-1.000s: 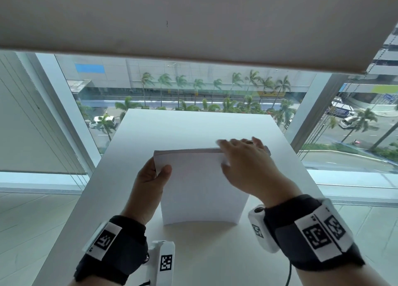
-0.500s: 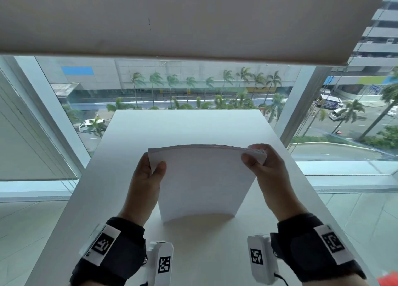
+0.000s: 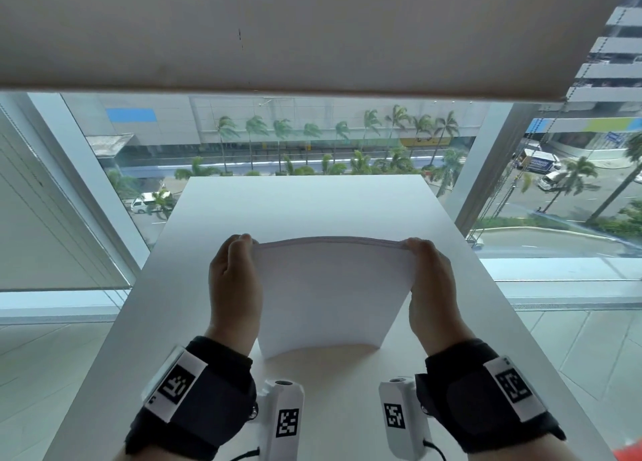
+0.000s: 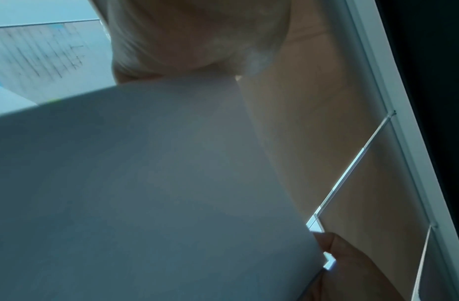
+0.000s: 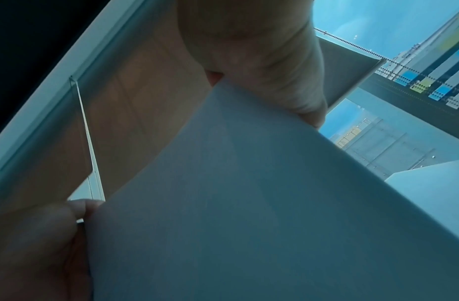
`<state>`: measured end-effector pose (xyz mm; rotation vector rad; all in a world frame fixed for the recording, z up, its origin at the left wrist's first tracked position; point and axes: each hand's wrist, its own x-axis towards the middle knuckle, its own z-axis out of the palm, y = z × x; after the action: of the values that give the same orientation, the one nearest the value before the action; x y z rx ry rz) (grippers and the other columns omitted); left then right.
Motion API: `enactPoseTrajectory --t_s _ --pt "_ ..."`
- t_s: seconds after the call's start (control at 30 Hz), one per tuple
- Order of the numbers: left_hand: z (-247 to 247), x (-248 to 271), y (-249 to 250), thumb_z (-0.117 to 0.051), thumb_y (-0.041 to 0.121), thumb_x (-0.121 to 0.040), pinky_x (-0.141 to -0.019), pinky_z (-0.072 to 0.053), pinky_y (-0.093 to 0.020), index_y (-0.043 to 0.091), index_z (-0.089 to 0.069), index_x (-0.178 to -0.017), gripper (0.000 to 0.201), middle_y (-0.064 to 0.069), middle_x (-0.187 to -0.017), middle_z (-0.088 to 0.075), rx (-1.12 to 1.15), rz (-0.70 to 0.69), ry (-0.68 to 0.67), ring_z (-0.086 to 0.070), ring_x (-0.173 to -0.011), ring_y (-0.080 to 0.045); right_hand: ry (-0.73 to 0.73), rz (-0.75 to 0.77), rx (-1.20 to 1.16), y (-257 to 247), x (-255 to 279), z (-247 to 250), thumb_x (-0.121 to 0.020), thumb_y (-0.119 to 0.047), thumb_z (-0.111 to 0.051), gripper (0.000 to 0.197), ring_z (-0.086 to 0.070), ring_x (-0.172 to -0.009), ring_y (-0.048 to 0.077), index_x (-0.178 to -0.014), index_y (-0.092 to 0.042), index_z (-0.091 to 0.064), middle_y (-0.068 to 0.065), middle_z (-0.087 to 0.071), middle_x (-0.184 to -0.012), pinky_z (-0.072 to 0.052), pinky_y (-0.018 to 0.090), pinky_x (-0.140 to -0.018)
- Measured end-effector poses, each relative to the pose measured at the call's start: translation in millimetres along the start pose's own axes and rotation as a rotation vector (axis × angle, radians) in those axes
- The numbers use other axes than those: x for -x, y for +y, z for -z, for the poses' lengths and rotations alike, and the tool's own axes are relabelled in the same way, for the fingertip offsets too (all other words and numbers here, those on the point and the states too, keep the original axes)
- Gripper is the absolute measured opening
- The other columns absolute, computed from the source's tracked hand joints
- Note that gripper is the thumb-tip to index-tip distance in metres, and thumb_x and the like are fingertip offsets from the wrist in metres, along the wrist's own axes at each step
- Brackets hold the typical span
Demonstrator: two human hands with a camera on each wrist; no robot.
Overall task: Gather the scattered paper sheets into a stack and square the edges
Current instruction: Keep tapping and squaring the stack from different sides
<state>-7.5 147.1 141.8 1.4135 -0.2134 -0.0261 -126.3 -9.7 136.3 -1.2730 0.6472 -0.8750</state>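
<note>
A stack of white paper sheets (image 3: 330,286) stands upright on its lower edge on the white table (image 3: 305,203), bowed slightly toward me. My left hand (image 3: 236,269) grips its left side up to the top corner. My right hand (image 3: 429,276) grips the right side the same way. The fingers behind the sheets are hidden in the head view. In the left wrist view the paper stack (image 4: 146,183) fills the frame under my left hand (image 4: 197,34). In the right wrist view my right hand (image 5: 249,40) holds the top of the paper stack (image 5: 249,203).
The table is narrow and its far end meets a tall window (image 3: 312,140) with a lowered blind (image 3: 278,26). A bead chain (image 3: 542,140) hangs at the right. Tiled floor (image 3: 41,373) lies on both sides of the table.
My right hand left the top edge of the stack and now holds its right side. My left hand slid up to the top left corner. The stack stays upright.
</note>
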Motion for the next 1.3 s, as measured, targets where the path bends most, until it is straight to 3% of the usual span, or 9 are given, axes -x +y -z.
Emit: enactPoseTrajectory --t_s 0.07,0.23,0.3,0.4,0.63,0.9,0.97,1.1,1.3 --pt "-1 -1 3 -0.034 0.008 -0.091 -0.040 -0.027 -0.011 0.014 -0.043 -0.063 0.031 -0.001 -0.064 -0.036 -0.017 0.007 0.027 -0.036 -0.043 0.002 0.004 0.044 0.035 -2 -3 0 -0.084 -0.005 -0.042 0.027 -0.042 -0.053 0.005 -0.060 -0.012 -0.052 0.002 -0.045 -0.061 -0.032 0.016 -0.046" --pt "1 1 3 -0.034 0.012 -0.094 -0.041 -0.029 -0.008 0.019 -0.049 -0.064 0.034 0.003 -0.065 -0.044 -0.042 -0.057 0.019 -0.041 -0.044 0.006 -0.083 0.143 0.061 1 -4 3 -0.085 -0.011 -0.049 0.017 -0.050 -0.065 0.006 -0.080 0.001 -0.061 0.010 -0.053 -0.076 -0.039 0.015 -0.059" --pt "4 4 -2 -0.038 0.029 -0.093 -0.047 -0.031 -0.005 0.024 -0.051 -0.072 0.025 0.007 -0.070 -0.045 -0.041 -0.108 -0.053 -0.041 -0.050 0.008 -0.164 0.123 0.029 8 -2 8 -0.077 -0.024 -0.060 0.025 -0.054 -0.075 0.011 -0.090 -0.002 -0.062 0.009 -0.059 -0.083 -0.043 0.023 -0.070" --pt "13 1 -17 -0.051 0.052 -0.068 -0.064 -0.038 -0.003 0.033 -0.049 -0.082 0.024 0.014 -0.082 -0.052 -0.118 -0.162 -0.162 -0.049 -0.068 0.013 -0.190 0.061 0.058 23 -2 14 -0.076 -0.006 -0.069 0.015 -0.063 -0.075 0.009 -0.089 -0.011 -0.064 0.003 -0.068 -0.085 -0.050 0.021 -0.071" --pt "26 4 -43 -0.067 0.005 -0.078 -0.060 -0.045 -0.014 0.031 -0.058 -0.074 0.028 0.026 -0.061 -0.068 -0.282 -0.073 -0.257 -0.059 -0.059 0.015 -0.123 -0.058 0.081 39 -1 13 -0.075 0.007 -0.067 0.019 -0.062 -0.074 0.019 -0.076 -0.012 -0.069 -0.005 -0.071 -0.069 -0.048 0.033 -0.073" --pt "21 -14 -17 -0.066 -0.002 -0.077 -0.053 -0.041 -0.001 0.027 -0.056 -0.072 0.031 0.026 -0.058 -0.067 -0.219 -0.189 -0.243 -0.058 -0.055 0.013 -0.165 0.025 0.007 10 -5 5 -0.067 0.000 -0.076 0.018 -0.062 -0.071 0.015 -0.064 -0.018 -0.074 -0.007 -0.072 -0.065 -0.048 0.029 -0.071" --pt "24 -14 -19 -0.071 0.002 -0.075 -0.056 -0.042 -0.002 0.028 -0.056 -0.074 0.030 0.017 -0.060 -0.067 -0.187 -0.191 -0.228 -0.058 -0.057 0.011 -0.190 0.022 0.023 13 -2 6 -0.059 -0.007 -0.081 0.017 -0.063 -0.071 0.012 -0.067 -0.020 -0.074 -0.007 -0.073 -0.068 -0.049 0.027 -0.071" --pt "29 -11 -28 -0.067 0.019 -0.064 -0.062 -0.047 -0.007 0.027 -0.060 -0.078 0.018 0.022 -0.068 -0.069 -0.136 -0.148 -0.266 -0.060 -0.062 0.007 -0.194 0.037 0.022 17 -1 10 -0.074 0.008 -0.067 0.025 -0.064 -0.067 0.006 -0.074 -0.017 -0.070 -0.008 -0.073 -0.069 -0.051 0.018 -0.066" --pt "31 -13 -42 -0.073 0.010 -0.068 -0.066 -0.049 -0.012 0.032 -0.059 -0.079 0.028 0.030 -0.069 -0.069 -0.165 -0.096 -0.313 -0.062 -0.063 0.011 -0.157 0.062 0.073 11 -3 12 -0.073 0.010 -0.067 0.033 -0.062 -0.066 0.004 -0.085 -0.021 -0.066 -0.010 -0.070 -0.068 -0.049 0.021 -0.068"
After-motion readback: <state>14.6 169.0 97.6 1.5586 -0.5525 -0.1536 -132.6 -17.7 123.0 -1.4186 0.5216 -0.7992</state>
